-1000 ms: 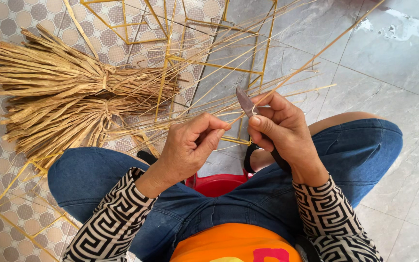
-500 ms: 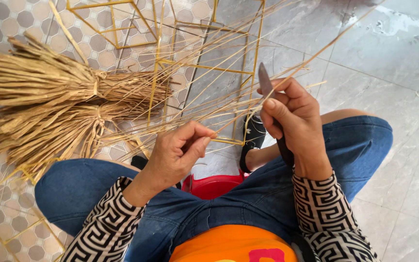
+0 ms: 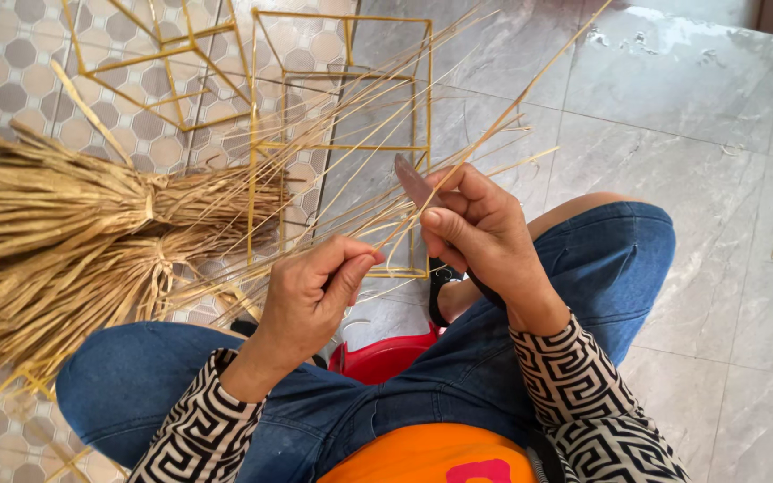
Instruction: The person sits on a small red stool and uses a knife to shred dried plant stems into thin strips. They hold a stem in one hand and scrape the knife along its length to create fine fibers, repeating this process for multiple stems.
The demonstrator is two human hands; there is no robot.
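Knife edge close to pinching fingers, centre frame.
Right hand [image 3: 480, 234] grips the knife [image 3: 411, 180]; left hand [image 3: 315, 288] pinches a thin strip [image 3: 494, 130] (a slip could cut).

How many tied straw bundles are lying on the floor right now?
2. The upper straw bundle lies at far left; the lower straw bundle sits just below it, touching, beside the left knee. More may lie outside the frame.

Black-and-white patterned sleeves, blue jeans, orange top
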